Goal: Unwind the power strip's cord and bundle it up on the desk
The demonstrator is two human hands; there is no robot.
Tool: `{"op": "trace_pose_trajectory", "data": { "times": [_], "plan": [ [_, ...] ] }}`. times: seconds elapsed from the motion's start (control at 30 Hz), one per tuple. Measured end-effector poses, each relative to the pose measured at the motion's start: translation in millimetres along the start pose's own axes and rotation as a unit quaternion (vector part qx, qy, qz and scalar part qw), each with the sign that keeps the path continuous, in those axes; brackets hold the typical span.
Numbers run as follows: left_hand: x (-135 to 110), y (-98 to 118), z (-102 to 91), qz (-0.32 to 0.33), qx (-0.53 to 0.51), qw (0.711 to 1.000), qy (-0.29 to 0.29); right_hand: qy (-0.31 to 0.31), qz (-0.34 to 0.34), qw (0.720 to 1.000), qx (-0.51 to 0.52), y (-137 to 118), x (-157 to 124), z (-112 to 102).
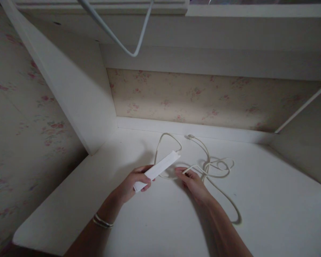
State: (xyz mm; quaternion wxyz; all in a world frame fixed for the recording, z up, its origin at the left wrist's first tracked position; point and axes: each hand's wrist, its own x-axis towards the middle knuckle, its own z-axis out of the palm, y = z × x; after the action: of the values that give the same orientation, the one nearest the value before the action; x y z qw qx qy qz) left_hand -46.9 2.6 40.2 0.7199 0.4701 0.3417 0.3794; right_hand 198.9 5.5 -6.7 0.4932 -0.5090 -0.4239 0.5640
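My left hand is closed around the lower end of a white power strip, its thumb lying across the bar. The strip is tilted up to the right above the desktop, and no sockets show on the side facing me. From its far end an off-white cord loops back to the left and passes behind the strip. My right hand pinches that cord between thumb and fingers, just right of the strip. Loose coils of the cord lie beyond my right hand. A plug rests close to the back edge.
The white desktop has a rounded front left corner. White side panels close it in left and right. A shelf spans above, with a bent white rod or cable hanging in front. Floral wallpaper covers the wall behind.
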Motion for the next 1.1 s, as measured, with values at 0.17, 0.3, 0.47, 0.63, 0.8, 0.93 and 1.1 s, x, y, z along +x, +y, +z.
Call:
{"op": "trace_pose_trajectory", "data": {
  "times": [0.17, 0.3, 0.47, 0.63, 0.8, 0.93, 1.1],
  "plan": [
    [-10, 4, -1.8, -0.087, 0.075, 0.993, -0.016, 0.015, -0.019, 0.994, 0.111, -7, -1, 1],
    [-11, 3, -2.9, -0.106, 0.194, 0.972, -0.074, 0.077, -0.097, 0.953, 0.275, -20, 4, -16],
    [-3, 0, -2.8, -0.087, 0.294, 0.948, -0.085, 0.107, -0.139, 0.876, 0.449, -29, 3, -47],
    [4, -3, -11.2, -0.054, 0.305, 0.949, 0.053, 0.081, -0.184, 0.853, 0.482, -36, -7, -53],
    [7, -8, -20.4, -0.005, 0.244, 0.942, 0.233, 0.073, -0.163, 0.89, 0.418, -38, -15, -47],
    [-2, -6, -27.3, -0.009, 0.207, 0.932, 0.298, 0.096, -0.092, 0.942, 0.31, -30, -27, -37],
    [-26, 12, -50.2, -0.019, 0.289, 0.892, 0.348, 0.069, 0.027, 0.976, 0.204, -9, -62, -33]
  ]
}}
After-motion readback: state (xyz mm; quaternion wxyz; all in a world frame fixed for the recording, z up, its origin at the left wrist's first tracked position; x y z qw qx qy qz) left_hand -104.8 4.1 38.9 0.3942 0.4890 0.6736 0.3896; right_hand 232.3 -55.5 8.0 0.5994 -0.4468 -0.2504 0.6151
